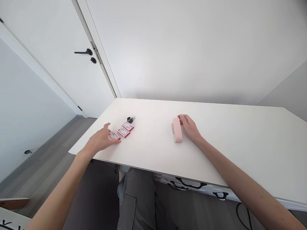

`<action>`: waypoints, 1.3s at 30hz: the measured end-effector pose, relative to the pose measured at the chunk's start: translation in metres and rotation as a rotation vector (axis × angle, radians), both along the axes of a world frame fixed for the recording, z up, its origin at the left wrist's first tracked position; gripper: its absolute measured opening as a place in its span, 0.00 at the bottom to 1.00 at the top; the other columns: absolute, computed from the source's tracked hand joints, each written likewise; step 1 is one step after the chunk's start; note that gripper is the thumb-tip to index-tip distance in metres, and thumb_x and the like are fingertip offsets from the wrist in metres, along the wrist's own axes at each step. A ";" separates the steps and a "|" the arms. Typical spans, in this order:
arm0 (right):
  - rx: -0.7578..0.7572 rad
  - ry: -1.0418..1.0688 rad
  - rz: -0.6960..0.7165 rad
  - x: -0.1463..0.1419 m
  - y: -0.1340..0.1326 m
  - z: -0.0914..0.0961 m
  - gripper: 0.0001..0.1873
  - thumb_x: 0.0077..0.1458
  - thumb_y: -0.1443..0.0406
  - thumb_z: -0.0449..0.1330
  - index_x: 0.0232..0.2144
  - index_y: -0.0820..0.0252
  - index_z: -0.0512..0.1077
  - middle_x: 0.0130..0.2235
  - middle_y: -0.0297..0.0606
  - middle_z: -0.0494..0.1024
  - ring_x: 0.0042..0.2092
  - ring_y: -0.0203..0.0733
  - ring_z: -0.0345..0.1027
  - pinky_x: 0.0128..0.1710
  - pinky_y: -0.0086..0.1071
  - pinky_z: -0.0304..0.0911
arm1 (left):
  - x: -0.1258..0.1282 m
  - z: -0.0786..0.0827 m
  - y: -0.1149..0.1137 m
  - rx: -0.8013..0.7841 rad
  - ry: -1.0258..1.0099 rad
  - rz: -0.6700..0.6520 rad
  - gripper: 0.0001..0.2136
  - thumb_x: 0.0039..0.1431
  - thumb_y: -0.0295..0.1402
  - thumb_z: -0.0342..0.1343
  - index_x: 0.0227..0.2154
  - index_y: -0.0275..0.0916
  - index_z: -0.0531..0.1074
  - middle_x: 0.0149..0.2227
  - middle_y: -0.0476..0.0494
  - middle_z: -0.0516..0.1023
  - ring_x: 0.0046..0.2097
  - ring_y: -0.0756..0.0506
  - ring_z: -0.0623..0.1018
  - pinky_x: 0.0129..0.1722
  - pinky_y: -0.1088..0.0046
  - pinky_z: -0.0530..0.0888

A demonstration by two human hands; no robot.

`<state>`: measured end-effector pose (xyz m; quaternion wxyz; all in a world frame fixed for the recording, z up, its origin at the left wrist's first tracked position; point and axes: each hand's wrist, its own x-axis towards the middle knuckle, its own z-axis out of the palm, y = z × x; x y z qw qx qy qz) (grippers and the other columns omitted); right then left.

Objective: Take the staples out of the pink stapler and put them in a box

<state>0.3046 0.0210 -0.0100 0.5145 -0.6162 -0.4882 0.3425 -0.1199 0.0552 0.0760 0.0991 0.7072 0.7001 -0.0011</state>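
Note:
Near the left end of the white table, my left hand (100, 139) curls around a small flat red-and-white box (114, 136), thumb along its near edge and fingertips at its far side. The index finger is raised off it. Two matching boxes, one (123, 132) and another (128, 126), lie just to its right in a slanting row. My right hand (189, 126) is closed at the right side and far end of a pale pink stapler (177, 130), which rests on the table. Part of its grip is hidden behind the stapler.
A small black-and-silver item (130, 119) lies beyond the boxes. The white table (148, 143) meets a wall behind. Drawers with black handles (190, 183) show below its front edge. To the left is a white door with a black handle (82, 52).

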 end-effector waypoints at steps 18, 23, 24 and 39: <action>-0.002 -0.040 0.498 -0.003 -0.016 0.018 0.40 0.55 0.51 0.72 0.67 0.41 0.65 0.70 0.40 0.69 0.67 0.56 0.67 0.62 0.50 0.68 | 0.104 -0.051 -0.031 0.446 -0.392 -0.682 0.17 0.73 0.39 0.53 0.61 0.46 0.67 0.66 0.38 0.70 0.68 0.36 0.69 0.66 0.48 0.69; -0.027 -0.121 0.460 -0.003 -0.018 0.024 0.25 0.55 0.50 0.72 0.53 0.48 0.78 0.57 0.41 0.81 0.53 0.53 0.77 0.52 0.47 0.73 | 0.145 -0.059 -0.026 0.386 -0.573 -0.699 0.12 0.71 0.38 0.56 0.55 0.45 0.73 0.58 0.43 0.79 0.61 0.39 0.75 0.62 0.54 0.73; -0.013 -0.136 0.450 -0.003 -0.018 0.025 0.23 0.56 0.50 0.71 0.51 0.48 0.79 0.56 0.40 0.82 0.52 0.53 0.77 0.51 0.46 0.72 | 0.153 -0.061 -0.024 0.377 -0.599 -0.692 0.12 0.71 0.38 0.57 0.54 0.45 0.73 0.57 0.43 0.79 0.60 0.39 0.76 0.62 0.55 0.74; 0.204 -0.334 0.398 -0.013 -0.013 0.010 0.17 0.64 0.49 0.65 0.49 0.49 0.78 0.48 0.39 0.82 0.49 0.51 0.74 0.48 0.43 0.68 | 0.190 -0.068 -0.011 0.135 -0.868 -0.506 0.09 0.66 0.40 0.60 0.33 0.42 0.76 0.29 0.54 0.77 0.28 0.50 0.69 0.32 0.71 0.66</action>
